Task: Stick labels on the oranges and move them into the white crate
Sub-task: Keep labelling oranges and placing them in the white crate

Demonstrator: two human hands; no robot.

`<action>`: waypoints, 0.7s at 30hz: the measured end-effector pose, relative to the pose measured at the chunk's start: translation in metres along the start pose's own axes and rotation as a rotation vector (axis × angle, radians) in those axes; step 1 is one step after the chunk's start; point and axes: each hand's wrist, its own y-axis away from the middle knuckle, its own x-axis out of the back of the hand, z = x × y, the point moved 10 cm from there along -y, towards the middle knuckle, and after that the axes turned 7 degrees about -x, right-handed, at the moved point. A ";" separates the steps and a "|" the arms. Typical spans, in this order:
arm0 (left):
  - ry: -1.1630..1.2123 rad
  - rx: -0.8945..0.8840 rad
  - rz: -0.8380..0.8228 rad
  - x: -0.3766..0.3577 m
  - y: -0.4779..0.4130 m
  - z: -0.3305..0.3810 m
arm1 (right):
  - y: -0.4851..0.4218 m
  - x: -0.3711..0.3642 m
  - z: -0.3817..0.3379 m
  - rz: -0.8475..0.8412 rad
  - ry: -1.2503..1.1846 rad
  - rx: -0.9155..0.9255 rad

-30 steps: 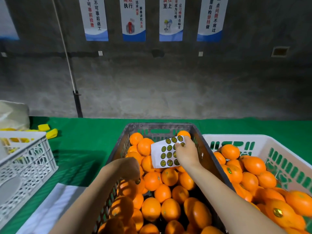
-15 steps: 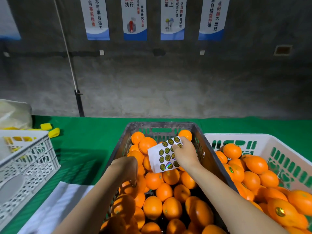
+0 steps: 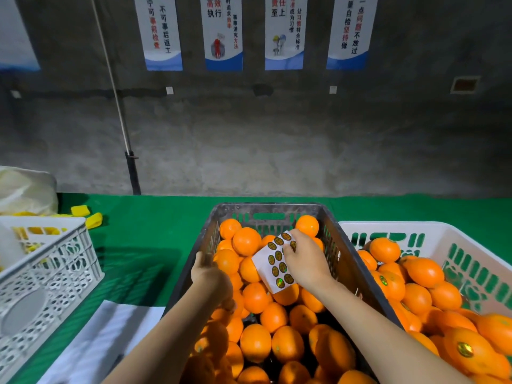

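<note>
A dark grey crate [image 3: 266, 208] in front of me is full of unlabelled oranges [image 3: 255, 342]. My left hand [image 3: 210, 278] reaches in along its left wall, back up, fingers curled down round an orange [image 3: 227, 302] that it mostly hides. My right hand [image 3: 306, 263] pinches a white sheet of round labels [image 3: 275, 266] by its upper right part, above the middle of the pile. To the right stands the white crate [image 3: 388, 226], holding several oranges, some with a shiny label [image 3: 383, 281].
Green cloth [image 3: 144, 231] covers the table. A white lattice crate [image 3: 55, 261] stands at the left, with yellow pieces [image 3: 93, 220] and a pale bag [image 3: 25, 189] behind it. White paper [image 3: 91, 342] lies at the near left. A concrete wall rises behind the table.
My right hand and the label sheet have dropped slightly towards the oranges. My left hand stays by the crate's left wall, its thumb now spread towards the rim.
</note>
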 end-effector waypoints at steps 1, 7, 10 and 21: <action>-0.001 0.007 -0.015 -0.002 0.000 0.001 | 0.000 0.000 0.000 0.001 0.012 0.009; -0.029 -0.004 -0.059 -0.010 0.002 0.014 | 0.003 0.000 -0.001 0.003 0.055 0.046; -0.014 -0.060 0.022 -0.001 0.004 0.020 | 0.002 0.002 0.001 0.015 0.043 0.029; 1.474 -0.181 0.797 0.068 0.023 -0.014 | -0.003 0.011 0.051 0.015 -0.475 -0.484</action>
